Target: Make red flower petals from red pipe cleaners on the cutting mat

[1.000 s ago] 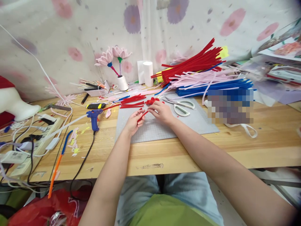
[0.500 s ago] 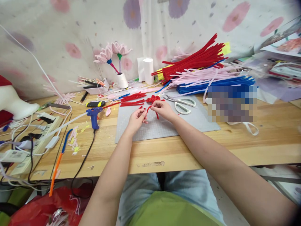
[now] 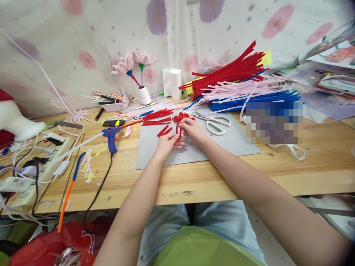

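On the grey cutting mat near the middle of the bench, both hands meet over one red pipe cleaner bent into a narrow loop. That loop stands with its long axis running away from the person, its rounded top toward the far edge of the mat and its two legs coming down into the fingers. The left hand lies on the near side of the loop, its grip pressed together on the lower ends; the right hand sits just beyond and to the right, its grip pinching the upper part of the loop. Of the two, the right hand is nearer the bend, the left nearer the free ends.

Touching the far side of the right hand is one curled red bundle, a small knot of the same fuzzy wire. To the left of the loop on the mat lie two short red pieces side by side, and further up the mat a loose group of longer red lengths, too overlapped to count. One pair of scissors rests at the mat's far right part, blades pointing left. One blue glue gun stands off the mat's left edge.
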Demonstrator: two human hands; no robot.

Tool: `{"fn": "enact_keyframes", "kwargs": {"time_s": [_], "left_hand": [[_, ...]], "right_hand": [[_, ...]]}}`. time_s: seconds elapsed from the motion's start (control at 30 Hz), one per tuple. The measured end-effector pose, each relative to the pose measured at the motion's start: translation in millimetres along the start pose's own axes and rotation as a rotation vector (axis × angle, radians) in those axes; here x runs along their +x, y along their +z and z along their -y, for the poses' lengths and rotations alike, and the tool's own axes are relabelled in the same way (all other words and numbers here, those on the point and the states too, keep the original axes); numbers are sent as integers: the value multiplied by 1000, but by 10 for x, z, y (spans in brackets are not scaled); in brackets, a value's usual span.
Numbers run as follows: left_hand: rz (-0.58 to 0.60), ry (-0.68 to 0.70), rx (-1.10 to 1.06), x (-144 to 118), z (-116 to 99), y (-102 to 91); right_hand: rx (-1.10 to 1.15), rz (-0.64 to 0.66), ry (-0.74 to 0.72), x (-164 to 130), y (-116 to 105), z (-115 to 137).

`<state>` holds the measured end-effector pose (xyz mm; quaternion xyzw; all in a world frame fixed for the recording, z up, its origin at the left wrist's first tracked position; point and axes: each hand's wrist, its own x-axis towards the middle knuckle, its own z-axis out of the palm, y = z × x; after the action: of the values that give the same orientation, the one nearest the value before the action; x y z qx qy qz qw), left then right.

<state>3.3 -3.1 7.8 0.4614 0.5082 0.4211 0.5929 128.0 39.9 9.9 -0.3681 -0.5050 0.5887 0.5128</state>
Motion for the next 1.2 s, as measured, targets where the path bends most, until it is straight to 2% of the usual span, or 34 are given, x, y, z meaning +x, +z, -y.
{"fn": "enact_keyframes", "kwargs": {"time_s": [0.27,0.53,0.73,0.83,0.93,1.0,1.2], "left_hand": [[75,-52,-26,-26,-11,-32],[44,-5,94,1,36,-13],[-62,7,86,59,63,-37],[-49,-33,1,40,13,-66],[32,-98,-51,-3,-38,-98],[101,-133,-63,-32,-59,-106],[208,-163,-164,-83,-110,-93]], "right_hand": [[77,61,48,24,-36,-40],[110,48,57,27,-39,-64],[26,-4,-54,-17,23,27],[26,119,-5,-38,-9,61],[68,356,155,-40,-84,42],[84,452,222,-33,-130,15],[56,414,223,-3,-176,-39]]}}
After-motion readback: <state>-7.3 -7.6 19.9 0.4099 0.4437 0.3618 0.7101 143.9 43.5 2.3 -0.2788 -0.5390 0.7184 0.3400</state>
